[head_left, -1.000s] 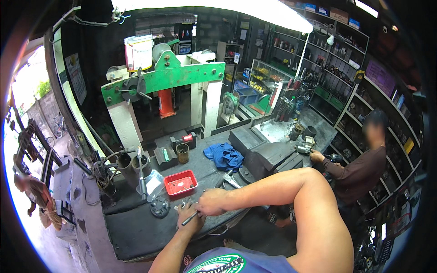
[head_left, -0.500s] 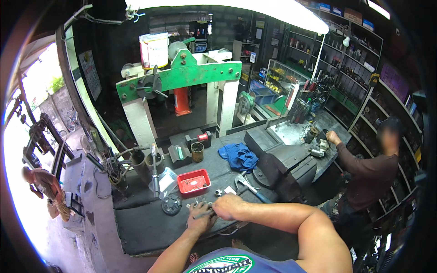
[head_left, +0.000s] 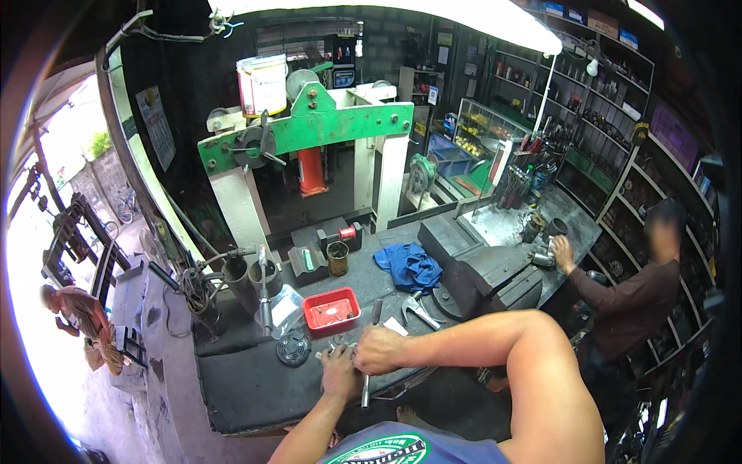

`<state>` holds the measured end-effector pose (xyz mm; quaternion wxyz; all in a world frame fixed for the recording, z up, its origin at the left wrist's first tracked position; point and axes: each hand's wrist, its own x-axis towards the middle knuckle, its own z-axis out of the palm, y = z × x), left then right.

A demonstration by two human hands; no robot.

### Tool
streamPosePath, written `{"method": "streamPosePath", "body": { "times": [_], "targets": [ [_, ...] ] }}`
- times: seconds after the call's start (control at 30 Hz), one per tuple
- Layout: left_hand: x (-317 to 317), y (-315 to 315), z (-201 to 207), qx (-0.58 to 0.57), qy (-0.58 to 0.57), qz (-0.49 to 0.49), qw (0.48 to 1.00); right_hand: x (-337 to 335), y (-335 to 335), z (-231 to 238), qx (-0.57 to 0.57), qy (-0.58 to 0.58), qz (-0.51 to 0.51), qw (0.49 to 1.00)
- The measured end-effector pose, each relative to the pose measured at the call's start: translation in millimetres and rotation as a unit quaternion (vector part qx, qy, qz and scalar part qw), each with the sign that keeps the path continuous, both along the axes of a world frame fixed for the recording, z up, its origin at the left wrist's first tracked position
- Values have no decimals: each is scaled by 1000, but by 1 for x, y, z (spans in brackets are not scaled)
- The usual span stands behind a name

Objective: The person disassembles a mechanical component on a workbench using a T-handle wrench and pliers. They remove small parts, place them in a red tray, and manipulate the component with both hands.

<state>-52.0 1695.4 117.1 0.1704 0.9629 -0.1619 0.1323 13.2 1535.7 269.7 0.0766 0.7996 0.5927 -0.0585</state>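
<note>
On the near side of the red tray [head_left: 318,311], the right hand [head_left: 379,350] wraps a metal rod [head_left: 366,391] jutting out both ways, just beside the left hand [head_left: 341,373], whose grip on small metal parts [head_left: 338,339] is unclear, above a dark tabletop [head_left: 247,387] with a green-and-white frame [head_left: 340,124] beyond the tray.

A blue-grey shirt [head_left: 473,452] is being worn; a round green, white-rimmed, lettered emblem [head_left: 385,451] is marking its front. The arms [head_left: 471,344] and hands [head_left: 379,350] are showing bare.
</note>
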Motion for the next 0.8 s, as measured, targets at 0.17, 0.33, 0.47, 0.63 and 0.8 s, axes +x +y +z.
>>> {"method": "streamPosePath", "body": {
  "times": [0.17,0.33,0.47,0.63,0.8],
  "targets": [
    [0,-2,1,-25,-22,-2,999,-17,11,6,-20,51,-220,974],
    [-3,4,22,-5,-15,-48,999,-33,16,14,-71,42,-251,965],
    [1,12,27,44,19,-95,994,-22,-4,15,-78,-23,-81,993],
    [1,14,23,29,27,-93,995,2,-4,11,2,-54,209,976],
    [-1,12,19,5,2,-86,996,7,6,-2,-65,-31,134,988]
  ]
}}
